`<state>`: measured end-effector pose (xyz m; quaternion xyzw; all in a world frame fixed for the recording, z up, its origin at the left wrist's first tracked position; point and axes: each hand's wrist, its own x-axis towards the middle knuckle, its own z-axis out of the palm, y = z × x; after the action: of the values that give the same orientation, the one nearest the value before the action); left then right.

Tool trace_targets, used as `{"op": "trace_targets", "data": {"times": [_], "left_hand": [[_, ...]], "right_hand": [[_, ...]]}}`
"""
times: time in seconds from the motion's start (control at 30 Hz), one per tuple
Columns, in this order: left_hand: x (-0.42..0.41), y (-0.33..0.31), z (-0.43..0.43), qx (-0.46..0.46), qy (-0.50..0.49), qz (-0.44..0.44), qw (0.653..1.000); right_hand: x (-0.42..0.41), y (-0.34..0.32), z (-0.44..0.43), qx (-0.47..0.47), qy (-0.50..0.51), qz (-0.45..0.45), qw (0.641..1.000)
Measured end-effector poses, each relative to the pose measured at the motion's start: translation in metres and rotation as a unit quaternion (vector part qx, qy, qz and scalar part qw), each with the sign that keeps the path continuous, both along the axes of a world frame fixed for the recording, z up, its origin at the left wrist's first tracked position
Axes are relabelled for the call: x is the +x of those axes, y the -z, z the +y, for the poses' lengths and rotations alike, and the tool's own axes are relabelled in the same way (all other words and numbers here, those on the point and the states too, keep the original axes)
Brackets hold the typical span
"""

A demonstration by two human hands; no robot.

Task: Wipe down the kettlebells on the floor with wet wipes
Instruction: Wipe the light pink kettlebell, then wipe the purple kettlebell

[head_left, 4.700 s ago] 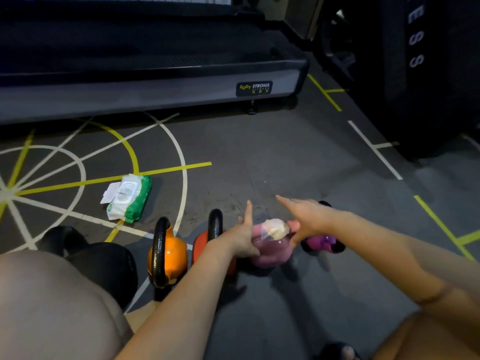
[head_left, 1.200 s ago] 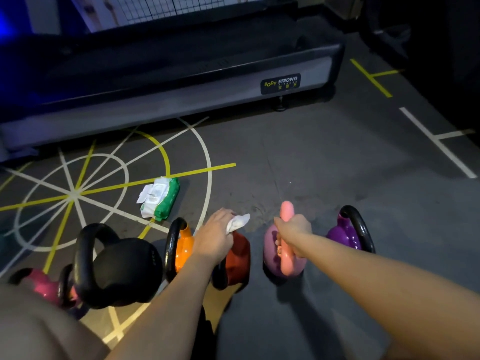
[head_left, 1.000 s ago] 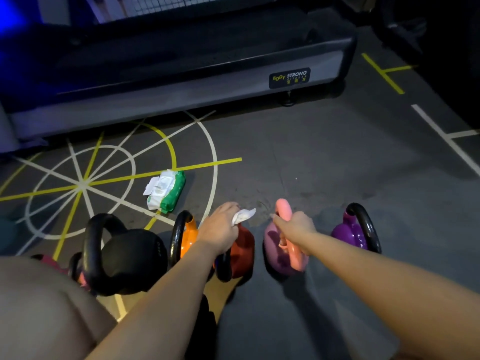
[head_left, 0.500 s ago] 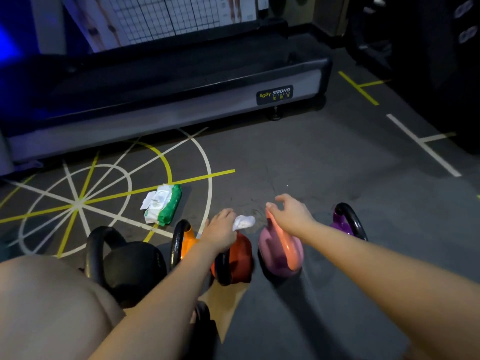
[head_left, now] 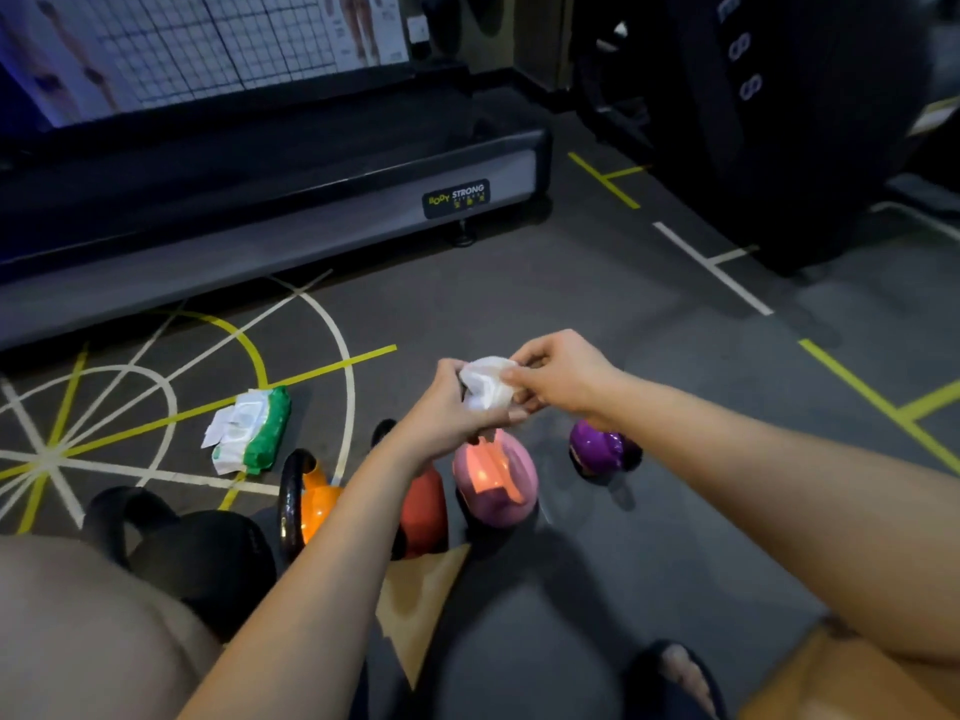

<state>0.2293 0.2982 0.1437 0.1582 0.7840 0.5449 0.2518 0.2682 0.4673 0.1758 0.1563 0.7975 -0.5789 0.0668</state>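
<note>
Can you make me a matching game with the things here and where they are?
Things:
1. wet wipe
2. wipe pack
3. purple kettlebell
4. black kettlebell

Places:
A. farthest right of all the kettlebells
B. lying flat on the painted floor lines
C. pinched between the left hand and right hand
D. just left of the orange kettlebell

Pairs: 1-C, 2-B, 3-A, 4-D

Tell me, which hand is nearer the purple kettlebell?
Right. The right hand hovers just above the purple kettlebell, pinching the wipe; the left hand grips the same wipe further left, above the pink kettlebell.
</note>
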Motion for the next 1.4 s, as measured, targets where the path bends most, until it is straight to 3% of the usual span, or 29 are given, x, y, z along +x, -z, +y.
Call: {"op": "trace_targets", "data": {"times": [0.13,0.23,0.27,0.33,0.4,0.47,0.53,0.6,0.7,0.87,1.0,1.17,1.27,1.33,1.4], "left_hand": [[0.004,0.0,-0.004,0.109,0.042,-0.014,0.993],[0.012,-0.01,0.001,0.147,0.021,-0.01,0.989],[0.016,-0.014,0.005,0.154,0.02,-0.012,0.988],[0.022,-0.018,0.015,0.16,0.04,-0.022,0.986],[0.029,-0.017,0.028,0.159,0.056,-0.023,0.985],[0.037,-0.015,0.043,0.17,0.057,-0.031,0.983],[0.043,-0.008,0.055,0.178,0.044,-0.051,0.982],[0.041,0.003,0.064,0.165,0.002,-0.061,0.984],[0.032,0.033,0.073,0.089,-0.053,-0.064,0.993],[0.026,0.088,0.098,-0.049,-0.021,-0.099,0.994],[0.017,0.121,0.155,-0.062,-0.022,-0.152,0.986],[0.01,0.139,0.236,-0.104,-0.115,-0.195,0.969],[0.017,0.145,0.259,0.008,-0.207,-0.275,0.939],[0.02,0.147,0.257,0.014,-0.218,-0.272,0.937],[0.019,0.149,0.245,-0.052,-0.214,-0.233,0.947]], "right_hand": [[0.016,-0.002,0.009,-0.004,0.113,0.02,0.993],[0.036,-0.011,0.011,-0.07,0.104,0.056,0.991],[0.046,-0.014,0.012,-0.046,0.069,0.061,0.995],[0.066,-0.019,0.021,0.092,-0.013,0.049,0.994],[0.081,-0.029,0.032,0.222,-0.06,0.024,0.973],[0.089,-0.041,0.044,0.247,-0.064,0.004,0.967],[0.091,-0.047,0.058,0.216,-0.043,-0.023,0.975],[0.083,-0.038,0.076,0.218,-0.003,-0.061,0.974],[0.061,-0.012,0.107,0.334,0.06,-0.126,0.932],[0.041,0.03,0.154,0.322,0.128,-0.181,0.92],[0.034,0.059,0.175,0.32,0.113,-0.179,0.923],[0.019,0.072,0.193,0.305,0.093,-0.145,0.937],[0.009,0.075,0.2,0.311,0.074,-0.15,0.935],[0.007,0.081,0.2,0.321,0.055,-0.162,0.932],[0.007,0.088,0.197,0.332,0.036,-0.17,0.927]]}}
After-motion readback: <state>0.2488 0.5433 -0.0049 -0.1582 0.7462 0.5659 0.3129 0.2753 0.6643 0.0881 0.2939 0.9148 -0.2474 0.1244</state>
